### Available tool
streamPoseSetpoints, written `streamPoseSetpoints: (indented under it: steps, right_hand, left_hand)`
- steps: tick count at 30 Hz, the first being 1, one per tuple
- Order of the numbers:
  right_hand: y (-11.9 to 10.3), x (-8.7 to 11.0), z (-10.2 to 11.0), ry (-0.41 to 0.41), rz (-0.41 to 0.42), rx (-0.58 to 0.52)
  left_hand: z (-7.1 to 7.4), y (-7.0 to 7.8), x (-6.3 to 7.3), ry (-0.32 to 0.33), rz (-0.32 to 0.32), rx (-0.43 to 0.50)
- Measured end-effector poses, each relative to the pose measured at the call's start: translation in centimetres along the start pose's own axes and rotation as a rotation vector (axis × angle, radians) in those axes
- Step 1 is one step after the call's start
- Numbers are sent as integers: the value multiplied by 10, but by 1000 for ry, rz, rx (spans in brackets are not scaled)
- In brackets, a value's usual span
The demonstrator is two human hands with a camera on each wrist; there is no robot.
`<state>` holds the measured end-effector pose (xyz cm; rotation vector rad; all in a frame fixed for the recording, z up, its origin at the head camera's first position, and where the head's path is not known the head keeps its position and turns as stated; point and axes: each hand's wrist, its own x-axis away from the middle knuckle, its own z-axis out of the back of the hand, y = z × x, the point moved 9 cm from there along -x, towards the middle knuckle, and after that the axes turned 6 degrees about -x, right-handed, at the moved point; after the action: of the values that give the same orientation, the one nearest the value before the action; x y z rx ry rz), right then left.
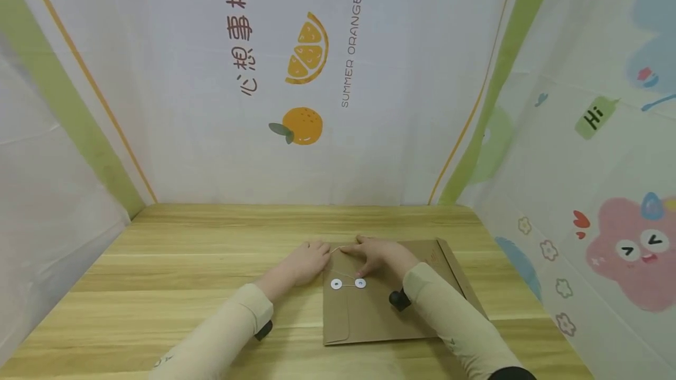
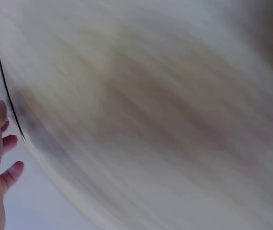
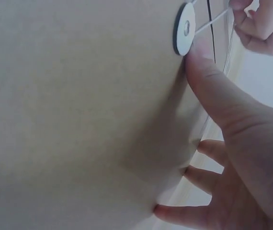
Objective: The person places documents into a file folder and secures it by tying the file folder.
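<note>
A brown kraft envelope point(image 1: 377, 318) lies flat on the wooden table, its flap toward the left. Two white round buttons point(image 1: 336, 284) sit side by side, one on the flap and one on the body, with thin string between them. At the envelope's upper left edge, my left hand point(image 1: 305, 263) pinches the white string point(image 3: 216, 20), which runs taut from a button in the right wrist view. My right hand point(image 1: 377, 253) rests over the envelope with fingers spread, its thumb point(image 3: 213, 84) pressing beside the button point(image 3: 186, 28). The left wrist view is mostly blurred.
The wooden table point(image 1: 174, 286) extends to the left of the envelope. A white printed cloth point(image 1: 396, 133) hangs behind it, and another patterned cloth point(image 1: 554, 192) hangs along the right side. Dark wrist devices point(image 1: 399, 300) sit under the sleeves.
</note>
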<state>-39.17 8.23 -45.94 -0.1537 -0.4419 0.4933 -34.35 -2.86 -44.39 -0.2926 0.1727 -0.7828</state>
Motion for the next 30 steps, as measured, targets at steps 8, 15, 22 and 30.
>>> streamPoseSetpoints:
  steps: [8,15,22,30]
  right_hand:
    - [-2,2,3,14,29,-13]
    - [-1,2,4,15,21,-21]
    - [0,1,4,12,18,7]
    - [-2,2,2,6,1,27]
  left_hand:
    - [14,3,18,38,-44,176]
    - [8,11,24,-11,-82,-2]
    - [7,7,28,-71,-26,-59]
    - [4,-12,30,-56,158,313]
